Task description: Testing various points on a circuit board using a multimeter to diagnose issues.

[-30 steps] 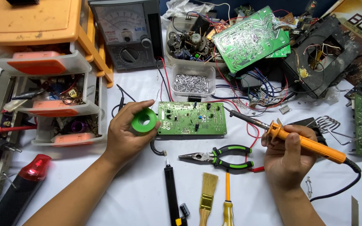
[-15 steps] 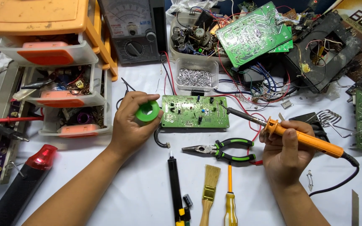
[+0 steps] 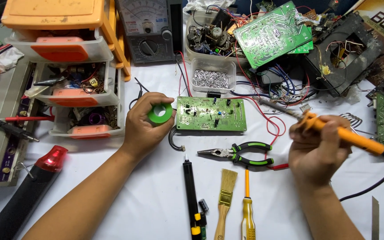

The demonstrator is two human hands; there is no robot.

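Head view: your left hand (image 3: 141, 126) grips the green solder spool (image 3: 160, 114); right hand (image 3: 318, 149) fisted on the orange soldering iron (image 3: 350, 137). Steady wrist, approach green circuit board (image 3: 211, 114) slowly.

spool (image 3: 160, 114): green | soldering iron (image 3: 350, 137): orange | circuit board (image 3: 211, 114): green | pliers (image 3: 241, 154): black-green

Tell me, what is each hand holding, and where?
The left hand grips a green spool by its rim; the right hand holds an orange soldering iron near its front.
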